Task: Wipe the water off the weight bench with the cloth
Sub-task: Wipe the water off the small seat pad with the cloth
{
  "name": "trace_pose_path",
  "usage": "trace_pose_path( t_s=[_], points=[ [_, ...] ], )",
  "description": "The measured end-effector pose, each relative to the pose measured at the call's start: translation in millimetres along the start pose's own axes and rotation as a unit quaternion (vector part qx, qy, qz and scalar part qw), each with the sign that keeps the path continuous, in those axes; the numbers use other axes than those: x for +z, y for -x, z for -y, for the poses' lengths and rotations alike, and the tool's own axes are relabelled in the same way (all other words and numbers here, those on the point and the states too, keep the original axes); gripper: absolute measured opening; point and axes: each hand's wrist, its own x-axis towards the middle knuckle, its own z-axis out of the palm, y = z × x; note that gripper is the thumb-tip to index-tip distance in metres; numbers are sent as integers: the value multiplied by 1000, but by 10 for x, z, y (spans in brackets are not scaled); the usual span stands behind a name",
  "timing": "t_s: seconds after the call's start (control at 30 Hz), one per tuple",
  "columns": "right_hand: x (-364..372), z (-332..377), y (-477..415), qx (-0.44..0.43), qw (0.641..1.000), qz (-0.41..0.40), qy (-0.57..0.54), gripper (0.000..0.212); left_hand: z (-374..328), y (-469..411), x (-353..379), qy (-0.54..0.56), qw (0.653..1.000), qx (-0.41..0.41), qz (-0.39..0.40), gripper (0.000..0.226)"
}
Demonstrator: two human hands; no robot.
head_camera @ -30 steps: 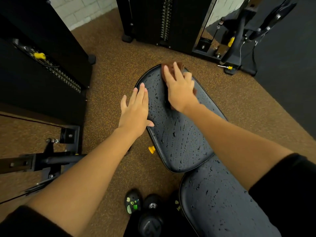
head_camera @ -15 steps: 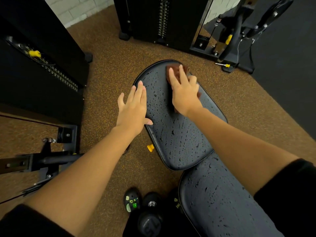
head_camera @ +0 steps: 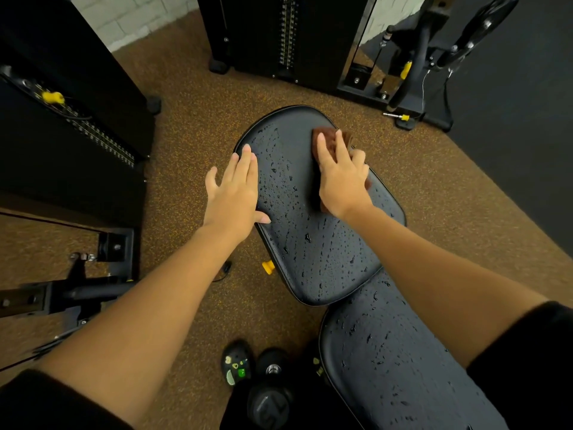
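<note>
The black padded weight bench runs from the lower right up to the middle, in two pads, both beaded with water drops. A brown cloth lies on the far right part of the upper pad. My right hand presses flat on the cloth, fingers spread, covering most of it. My left hand rests flat and empty on the pad's left edge, thumb on the surface. The strip at the pad's far end looks free of drops.
Black cable machines stand at the left and at the back. Another machine frame is at the back right. A dumbbell and a shoe sit on the brown speckled floor near the bench's lower pad. A yellow knob sticks out under the bench.
My right hand has slid the cloth toward me and to the right along the pad's far end. My left hand has stayed on the left edge.
</note>
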Motion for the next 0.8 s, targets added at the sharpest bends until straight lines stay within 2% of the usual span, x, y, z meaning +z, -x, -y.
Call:
trace_pose_path(
  t_s=[0.13,0.27,0.4,0.57,0.63,0.8],
  points=[
    [109,-176,319,-52,998,4,32,64,-4,-3,-13,0,1000,-2,4,108],
    [65,-339,256,9,1000,-2,20,58,3,3,-18,1,1000,3,2,107],
    [-60,-216,-38,51,999,4,-11,59,6,-2,-18,12,1000,0,-1,108],
    [84,-145,260,-43,999,7,26,62,6,13,-6,10,1000,0,0,107],
    [129,-266,400,-56,998,11,31,62,7,12,-19,6,1000,2,-1,107],
    [37,-360,233,21,1000,7,10,58,26,11,-16,14,1000,5,-8,107]
  ],
)
